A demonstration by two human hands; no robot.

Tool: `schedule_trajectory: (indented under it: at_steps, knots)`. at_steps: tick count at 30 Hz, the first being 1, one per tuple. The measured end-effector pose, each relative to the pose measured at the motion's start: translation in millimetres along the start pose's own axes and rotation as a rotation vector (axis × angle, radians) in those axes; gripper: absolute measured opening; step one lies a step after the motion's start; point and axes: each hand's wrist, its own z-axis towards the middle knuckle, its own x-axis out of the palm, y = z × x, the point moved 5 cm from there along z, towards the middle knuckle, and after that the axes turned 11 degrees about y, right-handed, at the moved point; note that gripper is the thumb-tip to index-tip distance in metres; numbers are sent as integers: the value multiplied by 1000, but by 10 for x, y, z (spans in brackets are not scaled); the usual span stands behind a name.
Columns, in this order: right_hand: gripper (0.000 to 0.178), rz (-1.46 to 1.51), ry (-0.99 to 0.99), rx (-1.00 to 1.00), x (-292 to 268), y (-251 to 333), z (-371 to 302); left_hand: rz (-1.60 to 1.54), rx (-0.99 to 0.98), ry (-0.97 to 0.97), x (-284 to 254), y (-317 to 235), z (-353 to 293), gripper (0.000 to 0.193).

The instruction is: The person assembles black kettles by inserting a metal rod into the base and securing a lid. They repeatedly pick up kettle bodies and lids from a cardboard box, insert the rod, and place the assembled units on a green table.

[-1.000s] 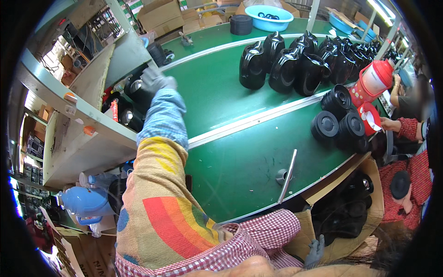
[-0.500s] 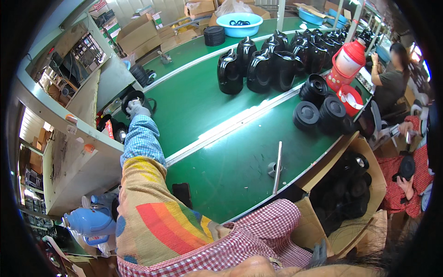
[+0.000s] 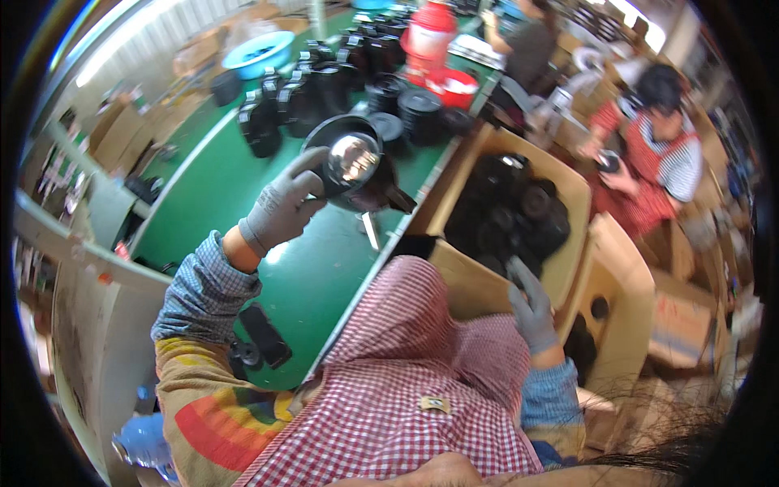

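Observation:
My left hand (image 3: 284, 199), in a grey glove, is closed on a glossy black jug (image 3: 379, 193) held above the green table (image 3: 203, 211). The jug's round opening faces me, and something shiny shows inside it. My right hand (image 3: 531, 312), also gloved in grey, is at the near side of a cardboard box (image 3: 580, 207). Its fingers are stretched out and apart, with nothing held. Inside that box lie several round black plastic parts (image 3: 495, 215).
Several black jugs (image 3: 260, 126) stand at the far side of the table, by stacks of black discs (image 3: 419, 114) and a red container (image 3: 430, 40). A blue basin (image 3: 260, 53) is behind. A phone (image 3: 264, 334) lies near my left arm. A person in red (image 3: 649, 154) sits at the right.
The left hand has come from the table's far left end towards the middle, lifting the black jug. My right hand has come up near the box. The view has swung right.

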Motion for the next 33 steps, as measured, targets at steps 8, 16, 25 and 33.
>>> schedule_trajectory:
  at_steps: [8, 16, 25, 33]
  knots:
    - [55, 618, -53, -27, -87, 111, -356, -341, 733, 653, 1631, -1670, 614, 21]
    - [56, 176, -230, 228, 481, 227, -1354, -512, 419, 866, 2590, -1395, 645, 27]
    - [51, 161, -154, 360, 577, 24, -1489, -509, -17, 1053, 3398, -912, 578, 43]
    - [37, 193, -420, 292, -41, -785, -847, -860, -139, 813, 3615, -492, 1131, 45]
